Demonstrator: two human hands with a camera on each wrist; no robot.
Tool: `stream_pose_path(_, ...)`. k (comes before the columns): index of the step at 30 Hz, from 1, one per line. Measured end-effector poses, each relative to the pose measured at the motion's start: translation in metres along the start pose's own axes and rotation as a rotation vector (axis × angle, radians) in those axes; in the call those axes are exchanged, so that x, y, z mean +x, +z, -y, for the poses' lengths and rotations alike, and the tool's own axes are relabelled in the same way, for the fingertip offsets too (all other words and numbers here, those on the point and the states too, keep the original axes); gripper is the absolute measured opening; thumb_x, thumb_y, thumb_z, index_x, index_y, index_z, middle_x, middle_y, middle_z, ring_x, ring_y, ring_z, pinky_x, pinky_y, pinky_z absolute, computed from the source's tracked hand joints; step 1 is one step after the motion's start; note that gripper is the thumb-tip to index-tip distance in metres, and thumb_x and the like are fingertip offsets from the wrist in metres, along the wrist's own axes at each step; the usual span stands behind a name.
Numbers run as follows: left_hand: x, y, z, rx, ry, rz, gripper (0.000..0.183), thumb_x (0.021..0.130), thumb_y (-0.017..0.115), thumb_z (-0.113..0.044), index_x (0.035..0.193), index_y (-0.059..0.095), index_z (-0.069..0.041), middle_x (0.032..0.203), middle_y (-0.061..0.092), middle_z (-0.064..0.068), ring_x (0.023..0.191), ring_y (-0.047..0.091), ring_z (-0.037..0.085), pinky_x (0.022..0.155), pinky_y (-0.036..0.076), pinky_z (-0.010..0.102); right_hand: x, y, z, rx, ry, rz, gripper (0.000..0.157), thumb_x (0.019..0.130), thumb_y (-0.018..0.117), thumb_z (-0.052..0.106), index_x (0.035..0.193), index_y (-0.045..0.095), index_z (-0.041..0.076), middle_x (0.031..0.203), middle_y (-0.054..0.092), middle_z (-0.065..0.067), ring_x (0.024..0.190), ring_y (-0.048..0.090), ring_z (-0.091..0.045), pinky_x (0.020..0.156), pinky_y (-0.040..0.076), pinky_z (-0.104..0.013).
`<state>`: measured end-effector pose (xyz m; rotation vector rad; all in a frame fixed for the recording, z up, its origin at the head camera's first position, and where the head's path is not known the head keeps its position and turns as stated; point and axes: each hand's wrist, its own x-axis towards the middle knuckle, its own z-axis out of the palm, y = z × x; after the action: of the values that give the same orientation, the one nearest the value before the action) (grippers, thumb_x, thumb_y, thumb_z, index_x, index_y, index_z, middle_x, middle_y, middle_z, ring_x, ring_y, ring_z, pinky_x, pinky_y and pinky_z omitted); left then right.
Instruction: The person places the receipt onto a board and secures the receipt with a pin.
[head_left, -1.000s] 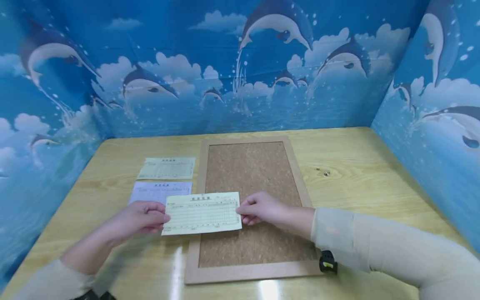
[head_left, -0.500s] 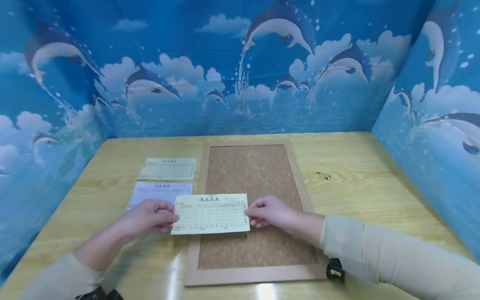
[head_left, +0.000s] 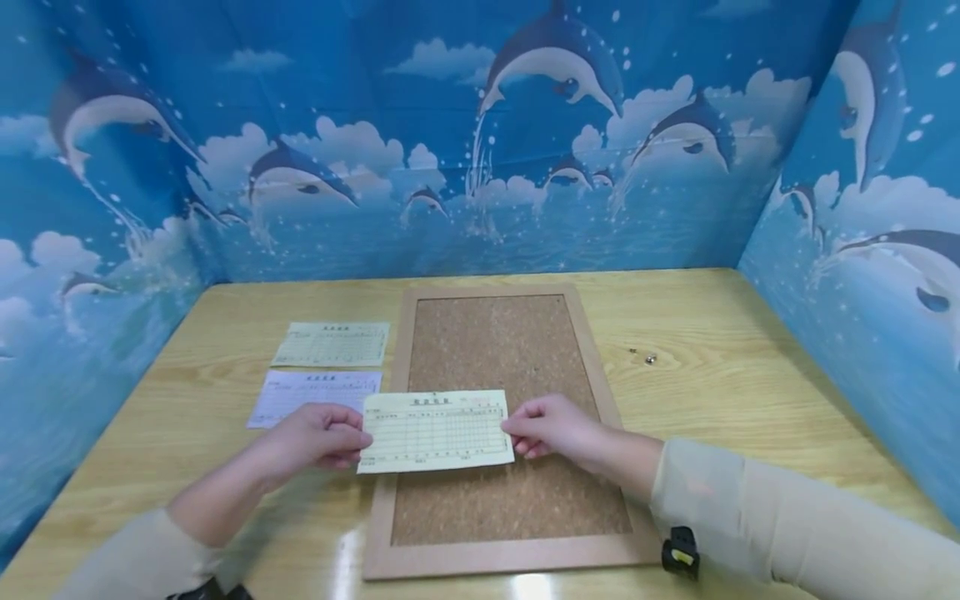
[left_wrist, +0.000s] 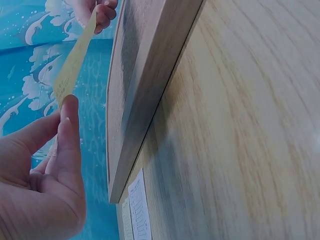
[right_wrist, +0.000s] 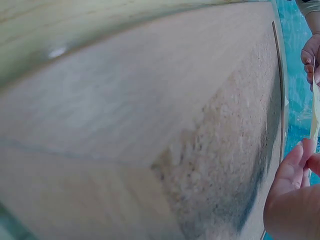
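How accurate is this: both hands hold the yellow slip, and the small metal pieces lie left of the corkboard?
Not quite: the small metal pieces lie right of the corkboard, as the head view shows. The left hand and right hand do both hold the yellow slip.

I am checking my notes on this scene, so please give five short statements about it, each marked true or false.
1. The left-hand grip and right-hand grip hold one yellow form. True.
2. Small shiny pieces lie right of the cork board. True.
3. The yellow form lies flat on the cork board. False: it is held up, apart from it.
4. A pale green form and a pale purple form lie left of the cork board. True.
5. The pale purple form covers the pale green form. False: the pale green form lies uncovered.
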<state>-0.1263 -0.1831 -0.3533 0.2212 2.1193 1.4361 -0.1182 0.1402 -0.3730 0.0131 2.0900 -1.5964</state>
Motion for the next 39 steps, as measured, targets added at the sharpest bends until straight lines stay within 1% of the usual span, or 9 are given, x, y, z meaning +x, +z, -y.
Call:
stream_pose_path(5, 0.004, 0.002, -0.002, 0.008, 0.012, -0.019, 0.02, 0.086, 0.064, -0.012, 0.095, 0.06, 0.006, 0.073, 0.063, 0.001, 0.068, 0.059, 0.009, 0.067, 0.054, 0.028, 0.001, -0.004, -0.001, 0.029, -0.032, 0.002, 0.017, 0.089, 0.06, 0.009, 0.092, 0.063, -0.007, 0.071, 0.061, -0.004, 0.063, 0.057, -0.009, 0.061, 0.05, -0.021)
stream_pose_path(9, 0.003, 0.003, -0.002, -0.006, 0.008, -0.009, 0.018, 0.087, 0.064, -0.012, 0.093, 0.06, 0.005, 0.073, 0.063, 0.0, 0.068, 0.06, 0.009, 0.067, 0.053, 0.028, 0.002, -0.004, -0.003, 0.071, -0.052, 0.002, 0.02, 0.09, 0.059, 0.007, 0.098, 0.061, -0.011, 0.075, 0.063, -0.005, 0.066, 0.059, -0.009, 0.063, 0.051, -0.021)
stream_pose_path(15, 0.006, 0.001, -0.007, 0.017, 0.004, -0.008, 0.019, 0.088, 0.063, -0.012, 0.094, 0.06, 0.005, 0.072, 0.062, 0.001, 0.066, 0.059, 0.011, 0.066, 0.053, 0.028, 0.002, -0.003, -0.006, 0.104, -0.049, -0.007, 0.024, 0.09, 0.059, 0.008, 0.103, 0.06, -0.012, 0.076, 0.064, -0.004, 0.066, 0.059, -0.009, 0.063, 0.051, -0.022)
stream_pose_path(20, 0.017, 0.005, -0.016, 0.021, 0.014, -0.007, 0.021, 0.087, 0.064, -0.013, 0.096, 0.06, 0.006, 0.074, 0.063, 0.002, 0.068, 0.06, 0.011, 0.067, 0.053, 0.028, 0.001, -0.012, -0.006, 0.135, -0.027, -0.074, 0.024, 0.09, 0.057, 0.006, 0.103, 0.058, -0.014, 0.073, 0.062, -0.003, 0.065, 0.058, -0.008, 0.061, 0.05, -0.02)
stream_pose_path(23, 0.021, 0.008, -0.017, 0.02, 0.005, -0.005, 0.021, 0.087, 0.064, -0.012, 0.096, 0.06, 0.006, 0.075, 0.064, 0.003, 0.068, 0.06, 0.011, 0.068, 0.053, 0.029, 0.0, -0.016, -0.008, 0.148, -0.014, -0.079, 0.024, 0.091, 0.057, 0.006, 0.104, 0.058, -0.014, 0.074, 0.062, -0.003, 0.065, 0.058, -0.009, 0.061, 0.05, -0.02)
stream_pose_path(28, 0.025, 0.012, -0.018, 0.053, 0.018, 0.004, 0.018, 0.087, 0.065, -0.015, 0.089, 0.06, 0.003, 0.075, 0.064, 0.006, 0.068, 0.06, 0.012, 0.066, 0.053, 0.028, 0.001, -0.022, -0.01, 0.168, -0.003, -0.099, 0.021, 0.09, 0.059, 0.006, 0.101, 0.06, -0.012, 0.071, 0.061, -0.002, 0.063, 0.058, -0.008, 0.06, 0.05, -0.02)
stream_pose_path(31, 0.031, 0.017, -0.02, 0.039, 0.013, 0.004, 0.018, 0.087, 0.066, -0.015, 0.086, 0.06, 0.002, 0.075, 0.065, 0.006, 0.069, 0.061, 0.012, 0.066, 0.053, 0.027, -0.001, -0.029, -0.011, 0.177, -0.003, -0.118, 0.019, 0.089, 0.059, 0.005, 0.099, 0.061, -0.011, 0.069, 0.06, -0.001, 0.062, 0.057, -0.008, 0.059, 0.05, -0.019)
stream_pose_path(36, 0.034, 0.023, -0.019, -0.01, -0.021, -0.017, 0.015, 0.086, 0.065, -0.011, 0.089, 0.06, 0.004, 0.075, 0.066, 0.005, 0.069, 0.062, 0.011, 0.066, 0.053, 0.026, -0.004, -0.035, -0.011, 0.176, -0.009, -0.099, 0.016, 0.089, 0.059, 0.006, 0.095, 0.062, -0.008, 0.068, 0.06, 0.0, 0.061, 0.057, -0.007, 0.059, 0.05, -0.02)
stream_pose_path(39, 0.035, 0.026, -0.019, -0.022, -0.021, -0.023, 0.016, 0.086, 0.065, -0.01, 0.091, 0.061, 0.005, 0.075, 0.066, 0.005, 0.069, 0.062, 0.011, 0.066, 0.053, 0.026, -0.005, -0.037, -0.012, 0.181, -0.009, -0.098, 0.015, 0.089, 0.059, 0.006, 0.094, 0.062, -0.008, 0.068, 0.06, 0.0, 0.061, 0.057, -0.007, 0.059, 0.05, -0.02)
